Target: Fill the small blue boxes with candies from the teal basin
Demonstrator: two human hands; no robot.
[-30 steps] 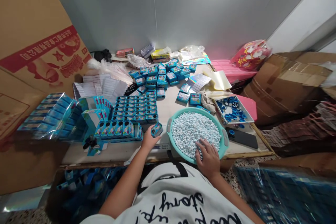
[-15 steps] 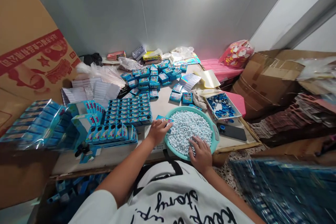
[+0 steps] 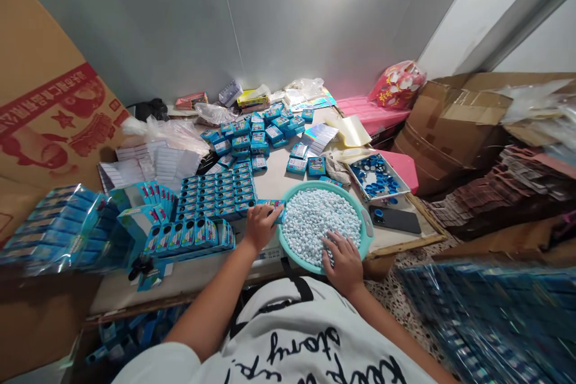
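Observation:
My left hand [image 3: 262, 227] grips a small blue box [image 3: 272, 204] at the left rim of a turquoise basin [image 3: 366, 246]. The basin is filled with small white pellets [image 3: 319, 216] that look like candies. On the pellets lies my right hand [image 3: 342, 257], its fingers spread and the tips partly sunk among them. Close to my left hand, rows of upright blue boxes with round dark holes [image 3: 216, 195] stand packed together. In front of them is a shorter row of similar boxes [image 3: 182, 235].
Loose blue boxes [image 3: 258, 138] are heaped at the back. Right of the basin are a white tray [image 3: 400, 192] of blue round pieces and a black phone [image 3: 398, 219]. A large carton [image 3: 49, 102] rises at left; wrapped blue packs [image 3: 495, 312] lie at lower right.
My left hand has shifted slightly left with the blue box, toward the packed rows. My right hand stays on the pellets. The view has turned a little.

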